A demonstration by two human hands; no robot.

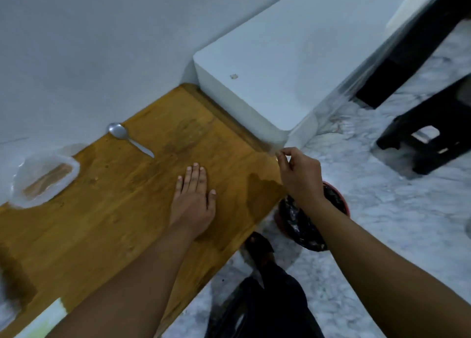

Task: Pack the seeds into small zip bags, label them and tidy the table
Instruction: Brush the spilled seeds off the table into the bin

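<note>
1. The clear bag [43, 177] with brownish contents, likely seeds, lies at the table's [102, 223] left end, long axis diagonal, well apart from both hands.
2. Your left hand [195, 192], the nearer one, presses flat, fingers straight.
3. Your right hand [298, 174] hangs above the bin [336, 197], fingers pinched together; holding what, I cannot tell.

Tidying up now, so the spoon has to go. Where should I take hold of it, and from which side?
The spoon lies flat on the table, bowl toward the wall, slim handle pointing at the left hand. Grip the handle's free end from above on that side, pinching its narrow edges.
</note>
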